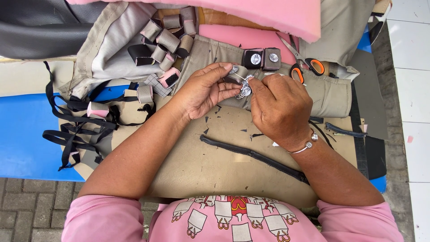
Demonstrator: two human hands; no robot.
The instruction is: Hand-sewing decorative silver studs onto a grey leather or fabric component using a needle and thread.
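A: At the centre of the tan fabric panel [210, 157], what is being held?

B: A small cluster of silver metal fittings [244, 89] is pinched between both hands. The left hand [204, 92] is curled, fingers closed on a grey strap piece [236, 74]. The right hand [280, 107] is bent at the wrist, fingertips gripping the fittings.

A: And around them?

B: 2 finished pieces [262, 58] are set just beyond, orange-handled scissors [304, 67] beside them. Open fabric is left nearer the body, crossed by a dark strip [251, 154].
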